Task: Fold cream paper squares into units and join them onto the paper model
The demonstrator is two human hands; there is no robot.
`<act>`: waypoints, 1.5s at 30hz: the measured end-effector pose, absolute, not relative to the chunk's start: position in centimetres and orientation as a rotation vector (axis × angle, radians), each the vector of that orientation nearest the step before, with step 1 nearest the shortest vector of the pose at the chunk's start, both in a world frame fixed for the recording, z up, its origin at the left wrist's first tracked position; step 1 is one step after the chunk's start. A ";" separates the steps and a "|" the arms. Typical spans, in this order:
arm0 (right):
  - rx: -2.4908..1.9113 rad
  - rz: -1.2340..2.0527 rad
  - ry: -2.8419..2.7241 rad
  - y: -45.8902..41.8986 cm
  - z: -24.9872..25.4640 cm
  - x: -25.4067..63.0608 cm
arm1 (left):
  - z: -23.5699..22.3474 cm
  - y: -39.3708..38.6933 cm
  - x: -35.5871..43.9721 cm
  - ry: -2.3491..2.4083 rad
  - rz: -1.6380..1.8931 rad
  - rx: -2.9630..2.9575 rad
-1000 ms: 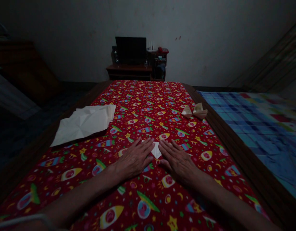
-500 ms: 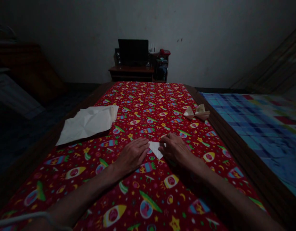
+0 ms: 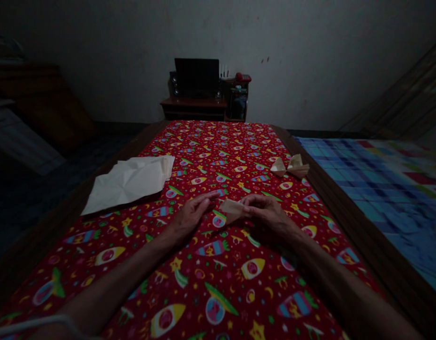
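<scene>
A small folded piece of pale paper (image 3: pixel 231 209) is lifted a little off the red patterned cloth (image 3: pixel 218 278). My right hand (image 3: pixel 269 215) pinches its right edge with curled fingers. My left hand (image 3: pixel 191 215) is just left of the paper, fingers loosely curled and pointing at it, with its fingertips close to but apart from the paper. Both forearms reach in from the bottom of the view.
A stack of crumpled white sheets (image 3: pixel 129 182) lies at the left of the cloth. Two small folded paper shapes (image 3: pixel 289 166) sit near the right edge. A blue checked mattress (image 3: pixel 381 184) lies to the right. A low stand with a dark screen (image 3: pixel 197 78) is at the far wall.
Both hands were pressing the paper flat on the cloth; now the right hand has picked it up by one edge and the left hand has let go and opened slightly.
</scene>
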State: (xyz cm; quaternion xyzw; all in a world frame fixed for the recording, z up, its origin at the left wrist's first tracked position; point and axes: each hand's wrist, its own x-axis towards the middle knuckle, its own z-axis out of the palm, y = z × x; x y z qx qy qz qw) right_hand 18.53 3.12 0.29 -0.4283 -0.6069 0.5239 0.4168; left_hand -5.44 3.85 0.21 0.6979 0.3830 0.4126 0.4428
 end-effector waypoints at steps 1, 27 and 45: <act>-1.036 1.352 -1.507 3.1 0.4 18.5 | 0.5 4.0 -5.2 0.896 0.995 1.801; -0.942 1.367 -1.691 2.3 2.0 16.9 | 2.0 3.7 -3.2 0.511 0.935 2.224; -0.929 1.360 -1.795 2.4 2.1 17.5 | 1.1 4.5 -4.2 0.642 0.692 1.923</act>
